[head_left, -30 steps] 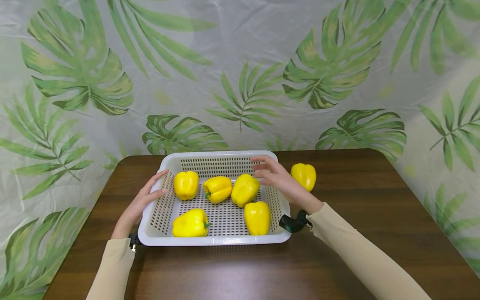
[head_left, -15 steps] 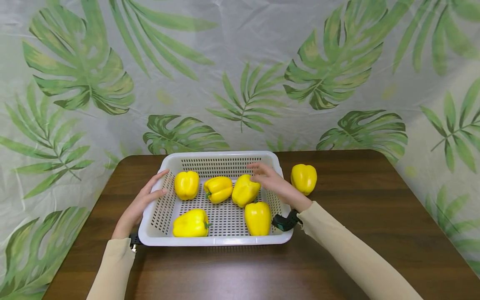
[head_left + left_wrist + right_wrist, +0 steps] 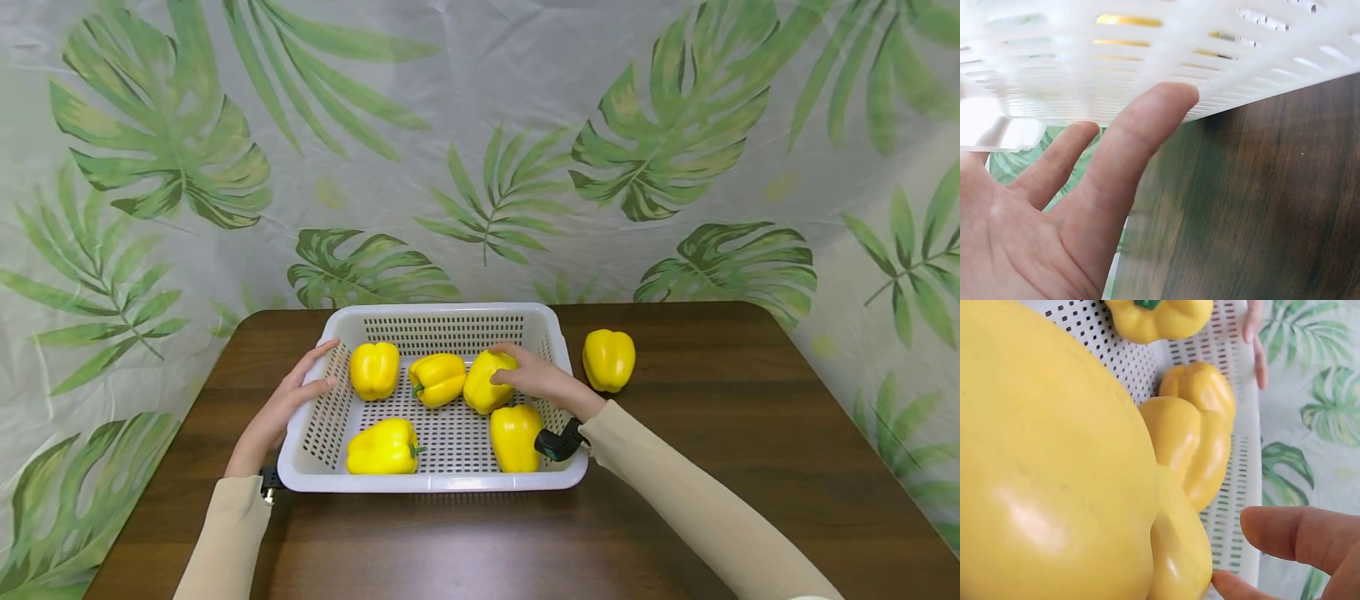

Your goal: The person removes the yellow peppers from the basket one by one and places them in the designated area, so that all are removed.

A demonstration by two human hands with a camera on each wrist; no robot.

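Observation:
A white perforated plastic basket holds several yellow bell peppers. My left hand rests against its left side; in the left wrist view, the extended fingers lie along the slotted wall from outside. My right hand is inside the basket, its fingers and thumb spread at the right rear bell pepper. In the right wrist view, one fingertip sits right at that pepper's edge, while the thumb stands apart from it. Another bell pepper, the front right one, fills the foreground there.
One more yellow bell pepper stands on the dark wooden table, just right of the basket. A leaf-patterned cloth hangs behind the table. A black wrist camera overhangs the basket's right rim.
My right hand has moved left and down from above the basket's right side to the right rear bell pepper. My left hand and the peppers stay where they were.

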